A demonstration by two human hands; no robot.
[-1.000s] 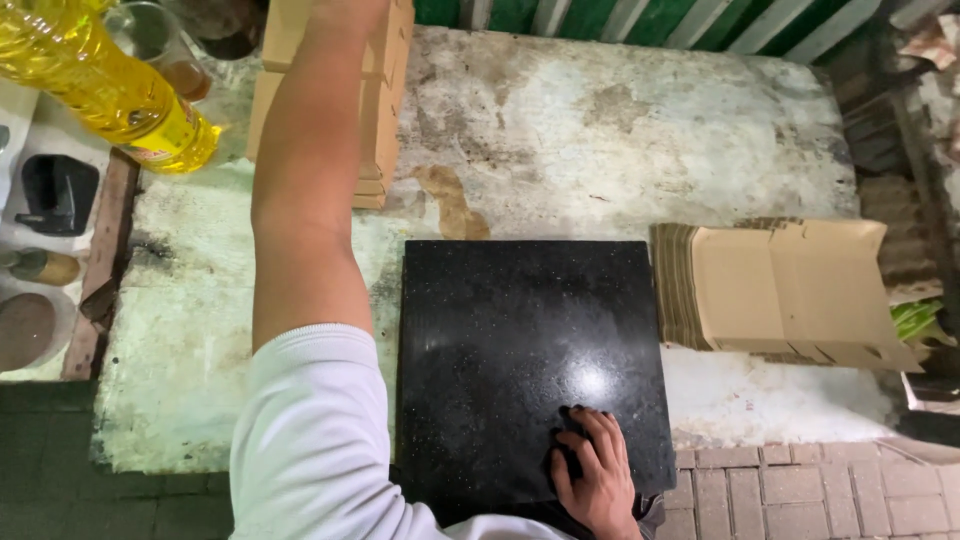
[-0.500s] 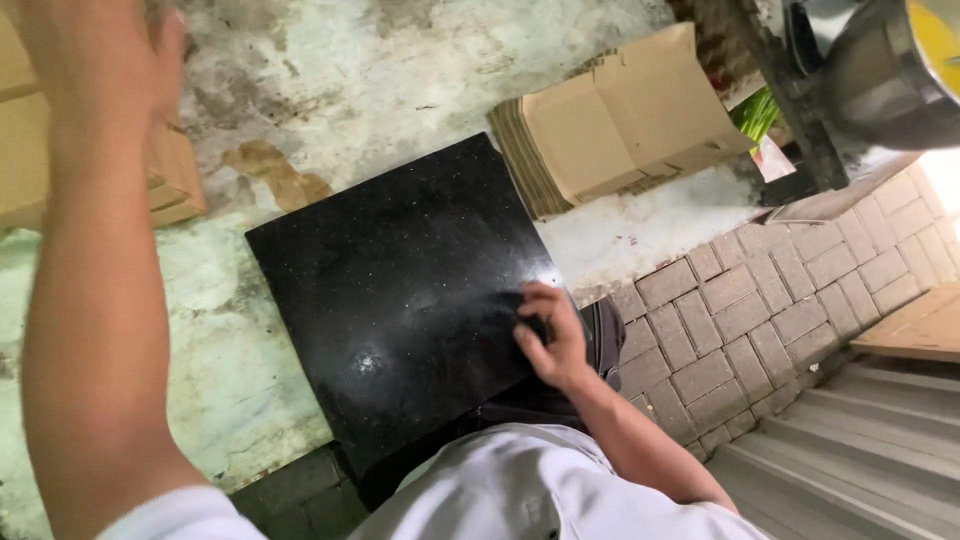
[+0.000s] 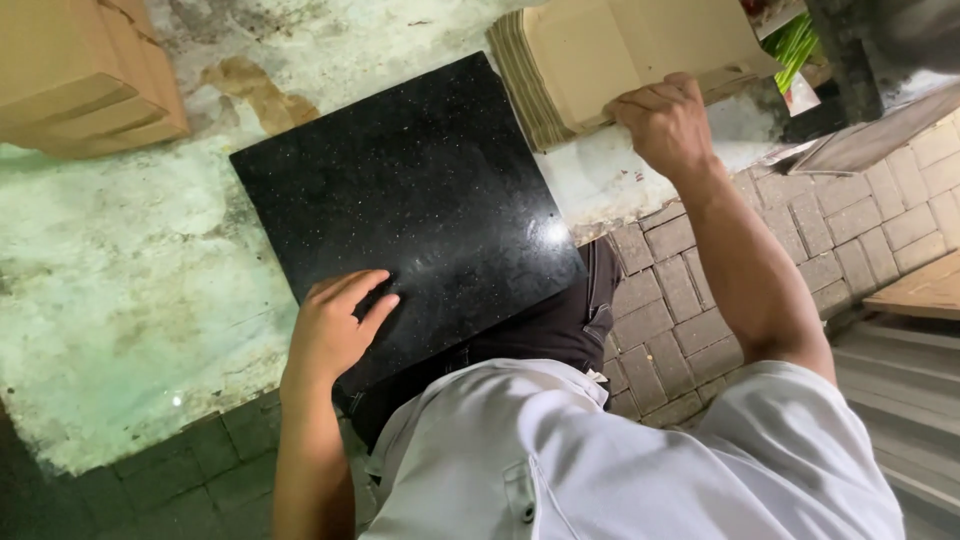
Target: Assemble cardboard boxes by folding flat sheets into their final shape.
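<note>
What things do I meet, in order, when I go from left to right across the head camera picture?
Stacked cardboard boxes → left hand resting flat on the black stone slab → black stone slab → pile of flat cardboard sheets → right hand gripping that pile's edge → brick paving.

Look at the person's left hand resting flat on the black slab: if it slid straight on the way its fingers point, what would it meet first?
Probably the stack of flat cardboard, after the left hand crosses the black slab.
</note>
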